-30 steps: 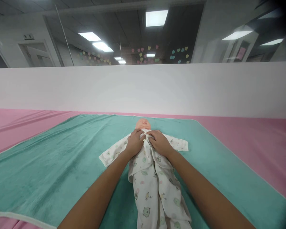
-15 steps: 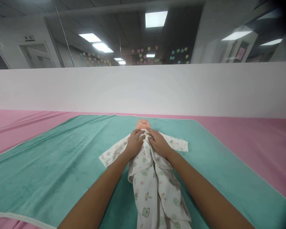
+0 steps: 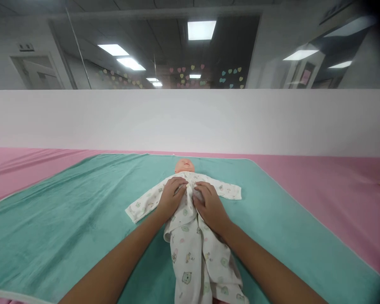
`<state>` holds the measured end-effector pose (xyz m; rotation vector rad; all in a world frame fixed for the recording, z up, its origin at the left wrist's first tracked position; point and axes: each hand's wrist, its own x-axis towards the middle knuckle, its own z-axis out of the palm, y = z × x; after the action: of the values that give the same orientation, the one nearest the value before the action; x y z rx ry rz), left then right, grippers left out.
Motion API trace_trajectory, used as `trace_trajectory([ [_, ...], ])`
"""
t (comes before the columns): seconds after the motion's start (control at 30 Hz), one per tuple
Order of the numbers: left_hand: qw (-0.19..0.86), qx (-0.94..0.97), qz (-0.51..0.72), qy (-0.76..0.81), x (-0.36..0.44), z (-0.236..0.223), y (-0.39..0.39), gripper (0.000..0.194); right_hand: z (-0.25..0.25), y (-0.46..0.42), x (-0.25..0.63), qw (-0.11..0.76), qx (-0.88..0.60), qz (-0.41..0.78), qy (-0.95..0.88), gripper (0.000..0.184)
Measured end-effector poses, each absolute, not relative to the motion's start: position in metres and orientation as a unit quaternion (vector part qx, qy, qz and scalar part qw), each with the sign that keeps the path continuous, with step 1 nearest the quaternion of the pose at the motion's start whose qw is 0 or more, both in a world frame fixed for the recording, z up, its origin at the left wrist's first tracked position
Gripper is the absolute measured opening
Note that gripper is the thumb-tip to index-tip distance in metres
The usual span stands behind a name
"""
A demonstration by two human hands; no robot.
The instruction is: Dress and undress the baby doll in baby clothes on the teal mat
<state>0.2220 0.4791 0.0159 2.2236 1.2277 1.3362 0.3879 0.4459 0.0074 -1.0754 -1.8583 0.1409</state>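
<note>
Two hands touch the shirt, well inside the blanket edges.

Doll: face up, head near the far edge of the teal blanket
Printed clothes: white, sleeves spread toward the side edges
Left hand: on the chest fabric
Right hand: likewise
Pink sheet: beyond the blanket's edges

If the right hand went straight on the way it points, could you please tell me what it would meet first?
The right hand rests on the printed shirt and would first meet more of it further up, then probably the doll's head, though depth is unclear.
</note>
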Motion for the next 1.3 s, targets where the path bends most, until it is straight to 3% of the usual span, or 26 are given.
trace_trajectory([
  [0.23, 0.146, 0.781, 0.436, 0.422, 0.223, 0.020, 0.454, 0.031, 0.016, 0.425, 0.380, 0.408, -0.501, 0.040, -0.762, 0.013],
  [0.37, 0.159, 0.770, 0.438, 0.435, 0.229, 0.025, 0.453, 0.018, 0.016, 0.429, 0.380, 0.387, -0.540, 0.053, -0.746, 0.004],
  [0.63, 0.278, 0.673, 0.469, 0.500, 0.228, 0.038, 0.446, 0.021, 0.018, 0.441, 0.381, 0.364, -0.574, 0.043, -0.733, 0.013],
  [0.9, 0.363, 0.701, 0.411, 0.456, 0.234, 0.043, 0.439, 0.034, 0.020, 0.448, 0.398, 0.524, -0.478, 0.353, -0.611, 0.024],
  [1.3, 0.391, 0.667, 0.433, 0.463, 0.239, 0.039, 0.442, 0.026, 0.011, 0.449, 0.401, 0.540, -0.387, 0.528, -0.530, 0.023],
])
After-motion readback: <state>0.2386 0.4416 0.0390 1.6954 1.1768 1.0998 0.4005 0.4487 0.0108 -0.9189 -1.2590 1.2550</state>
